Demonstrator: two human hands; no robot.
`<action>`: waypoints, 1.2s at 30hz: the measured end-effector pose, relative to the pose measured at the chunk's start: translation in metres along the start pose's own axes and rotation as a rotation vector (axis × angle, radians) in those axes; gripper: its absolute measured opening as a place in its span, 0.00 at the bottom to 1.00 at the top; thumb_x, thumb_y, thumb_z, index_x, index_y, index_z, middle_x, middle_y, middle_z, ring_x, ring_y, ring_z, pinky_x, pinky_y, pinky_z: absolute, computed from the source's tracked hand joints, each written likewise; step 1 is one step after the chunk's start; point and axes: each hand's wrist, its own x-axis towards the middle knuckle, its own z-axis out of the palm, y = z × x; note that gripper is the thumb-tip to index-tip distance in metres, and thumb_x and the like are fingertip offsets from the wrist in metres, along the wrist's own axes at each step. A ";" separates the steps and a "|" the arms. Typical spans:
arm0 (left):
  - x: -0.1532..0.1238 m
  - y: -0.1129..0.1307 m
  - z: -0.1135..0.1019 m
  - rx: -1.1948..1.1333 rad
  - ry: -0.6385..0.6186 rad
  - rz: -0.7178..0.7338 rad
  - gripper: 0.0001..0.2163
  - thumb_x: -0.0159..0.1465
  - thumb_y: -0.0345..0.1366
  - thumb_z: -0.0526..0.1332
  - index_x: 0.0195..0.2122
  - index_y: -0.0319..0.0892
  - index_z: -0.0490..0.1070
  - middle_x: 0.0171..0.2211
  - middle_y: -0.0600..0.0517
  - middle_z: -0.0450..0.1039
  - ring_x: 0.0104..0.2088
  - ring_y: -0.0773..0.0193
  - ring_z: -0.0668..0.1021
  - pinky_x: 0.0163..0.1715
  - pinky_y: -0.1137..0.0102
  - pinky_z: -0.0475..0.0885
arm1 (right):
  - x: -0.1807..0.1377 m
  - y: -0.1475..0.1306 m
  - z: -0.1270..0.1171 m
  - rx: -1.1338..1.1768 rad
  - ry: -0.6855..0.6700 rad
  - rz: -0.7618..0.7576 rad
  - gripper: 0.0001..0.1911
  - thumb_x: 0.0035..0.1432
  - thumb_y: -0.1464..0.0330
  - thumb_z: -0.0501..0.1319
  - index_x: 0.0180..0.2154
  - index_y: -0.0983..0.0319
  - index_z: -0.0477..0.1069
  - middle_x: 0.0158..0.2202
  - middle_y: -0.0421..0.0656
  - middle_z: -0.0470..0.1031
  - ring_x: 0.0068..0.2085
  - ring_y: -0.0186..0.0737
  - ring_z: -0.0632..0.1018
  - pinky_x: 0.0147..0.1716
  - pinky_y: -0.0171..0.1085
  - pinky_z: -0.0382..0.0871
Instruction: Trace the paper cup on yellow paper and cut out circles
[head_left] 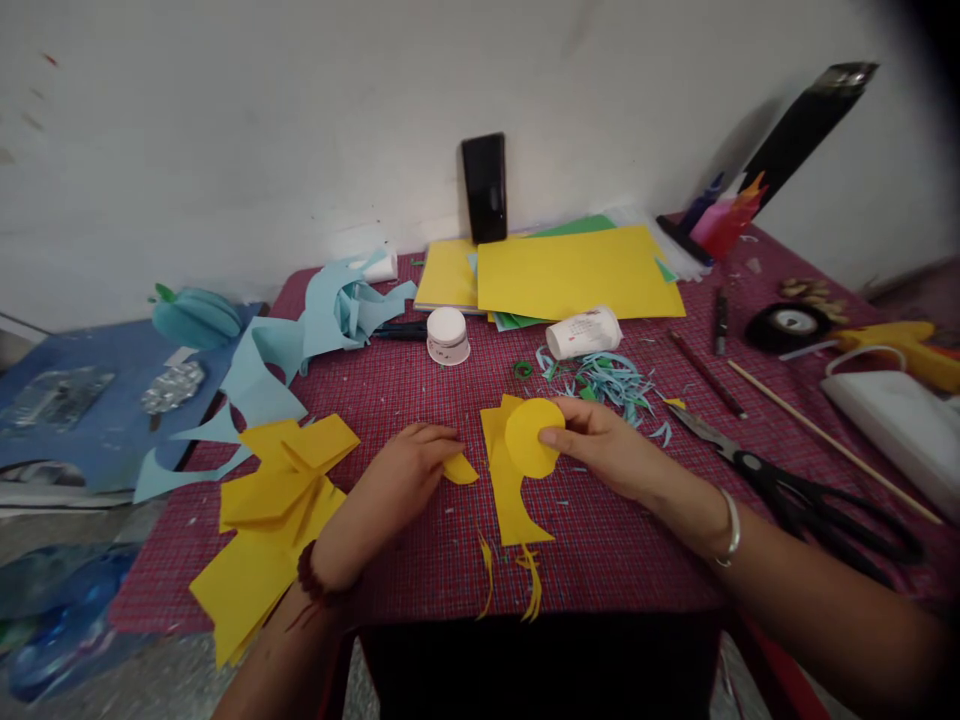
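Note:
My right hand (600,445) pinches a yellow paper circle (531,437) and holds it just above the red checked tablecloth (600,540). Under the circle lies a yellow paper offcut (511,505) with a curved cut edge. My left hand (401,480) is closed, and its fingertips grip a small folded yellow paper piece (459,470) left of the circle. Thin yellow trimmings (531,580) lie near the table's front edge.
Black scissors (795,495) lie to the right, past blue-green paper shreds (607,378). Yellow scraps (274,510) pile at the left, light blue offcuts (300,340) behind them. Yellow sheets (577,272), a glue bottle (583,332), a white pot (448,335) and a phone (484,188) stand at the back.

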 end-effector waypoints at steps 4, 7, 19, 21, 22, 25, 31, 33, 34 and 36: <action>0.005 0.000 0.000 -0.089 0.080 -0.028 0.11 0.61 0.27 0.57 0.38 0.46 0.78 0.41 0.48 0.78 0.44 0.57 0.76 0.48 0.59 0.68 | 0.003 0.005 -0.001 0.076 0.040 0.018 0.11 0.49 0.63 0.69 0.35 0.60 0.76 0.33 0.40 0.79 0.34 0.36 0.77 0.39 0.38 0.71; 0.008 0.005 -0.002 -0.123 0.260 -0.095 0.07 0.62 0.31 0.58 0.32 0.44 0.75 0.33 0.49 0.77 0.37 0.59 0.76 0.41 0.64 0.69 | 0.003 0.009 -0.002 0.152 0.084 0.024 0.13 0.48 0.63 0.70 0.36 0.61 0.76 0.32 0.40 0.79 0.32 0.35 0.77 0.36 0.36 0.70; 0.024 0.046 0.009 -0.347 0.660 -0.325 0.06 0.54 0.31 0.63 0.32 0.45 0.69 0.28 0.54 0.73 0.27 0.62 0.73 0.26 0.72 0.61 | 0.009 -0.016 0.057 0.408 0.073 -0.104 0.16 0.47 0.64 0.71 0.40 0.56 0.76 0.36 0.40 0.77 0.35 0.36 0.75 0.36 0.36 0.69; 0.025 0.047 0.012 -0.526 0.673 -0.328 0.09 0.51 0.32 0.66 0.31 0.45 0.67 0.26 0.55 0.71 0.26 0.64 0.72 0.25 0.73 0.61 | 0.014 -0.013 0.064 0.379 0.104 -0.118 0.17 0.45 0.64 0.72 0.40 0.56 0.76 0.36 0.39 0.77 0.35 0.35 0.75 0.36 0.35 0.69; 0.026 0.047 0.014 -0.669 0.690 -0.324 0.09 0.51 0.32 0.67 0.29 0.45 0.66 0.25 0.57 0.69 0.24 0.66 0.70 0.24 0.74 0.62 | 0.016 -0.010 0.065 0.369 0.129 -0.116 0.16 0.45 0.65 0.72 0.39 0.57 0.76 0.35 0.38 0.77 0.35 0.35 0.75 0.35 0.35 0.69; 0.030 0.045 0.020 -1.162 0.704 -0.332 0.11 0.53 0.34 0.66 0.26 0.44 0.60 0.22 0.60 0.65 0.22 0.70 0.67 0.24 0.76 0.63 | 0.021 -0.002 0.064 0.386 0.202 -0.081 0.12 0.44 0.64 0.72 0.33 0.59 0.76 0.30 0.38 0.77 0.30 0.33 0.75 0.32 0.33 0.68; 0.037 0.041 0.021 -1.451 0.571 -0.376 0.15 0.51 0.33 0.70 0.39 0.42 0.71 0.34 0.53 0.76 0.32 0.68 0.75 0.33 0.73 0.70 | 0.028 0.007 0.055 0.363 0.286 -0.010 0.14 0.42 0.63 0.73 0.32 0.62 0.76 0.27 0.38 0.76 0.23 0.28 0.70 0.21 0.29 0.60; 0.037 0.040 0.022 -1.410 0.520 -0.364 0.13 0.52 0.33 0.69 0.38 0.41 0.73 0.34 0.52 0.77 0.33 0.67 0.75 0.35 0.73 0.70 | 0.030 0.010 0.053 0.343 0.300 0.012 0.13 0.44 0.63 0.72 0.32 0.62 0.75 0.26 0.38 0.76 0.23 0.29 0.70 0.22 0.29 0.61; 0.036 0.040 0.023 -1.376 0.490 -0.355 0.10 0.53 0.34 0.69 0.36 0.40 0.74 0.33 0.52 0.77 0.32 0.67 0.75 0.35 0.73 0.70 | 0.031 0.011 0.053 0.337 0.305 0.027 0.13 0.44 0.63 0.72 0.31 0.62 0.75 0.26 0.38 0.76 0.23 0.29 0.70 0.22 0.30 0.61; 0.035 0.040 0.025 -1.299 0.458 -0.338 0.06 0.54 0.33 0.68 0.33 0.40 0.75 0.30 0.53 0.76 0.31 0.67 0.75 0.34 0.73 0.70 | 0.032 0.012 0.053 0.339 0.311 0.049 0.13 0.44 0.63 0.72 0.31 0.62 0.75 0.26 0.37 0.75 0.24 0.31 0.71 0.24 0.31 0.63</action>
